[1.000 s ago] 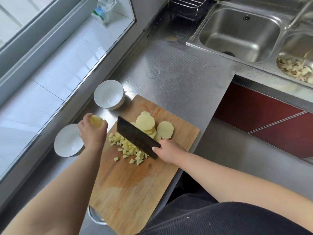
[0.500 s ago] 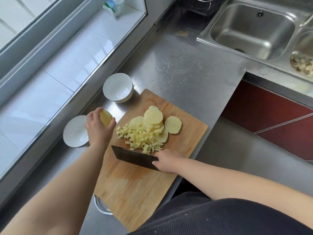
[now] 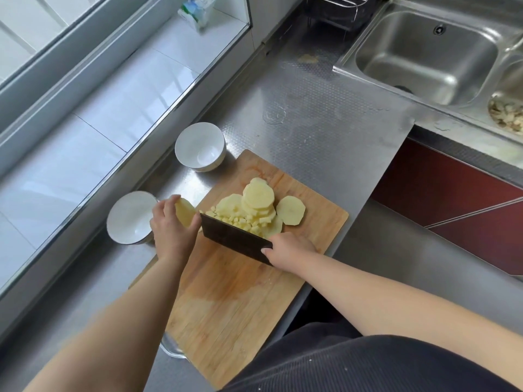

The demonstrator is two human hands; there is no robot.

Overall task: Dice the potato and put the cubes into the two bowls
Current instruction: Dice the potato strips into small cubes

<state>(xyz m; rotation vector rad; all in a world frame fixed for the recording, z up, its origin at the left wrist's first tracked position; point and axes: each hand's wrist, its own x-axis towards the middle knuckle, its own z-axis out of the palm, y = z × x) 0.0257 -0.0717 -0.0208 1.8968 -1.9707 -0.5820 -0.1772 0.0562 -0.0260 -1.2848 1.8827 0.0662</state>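
Note:
A wooden cutting board lies on the steel counter. On its far half are stacked potato slices, one separate slice, and a pile of small potato cubes. My right hand grips the handle of a dark cleaver, whose blade stands on edge against the near side of the cubes. My left hand holds a potato piece at the board's left edge. Two white bowls stand left of the board, the near bowl beside my left hand and the far bowl beyond it.
A steel sink sits at the far right, with a second basin holding scraps. A white tiled ledge runs along the left, with a small packet on it. A dish rack stands at the back. The counter edge drops off right of the board.
The cleaver lay across the cubes, drew back toward me, and now stands against the near side of the pile, which is pushed together. My left hand still holds the potato piece.

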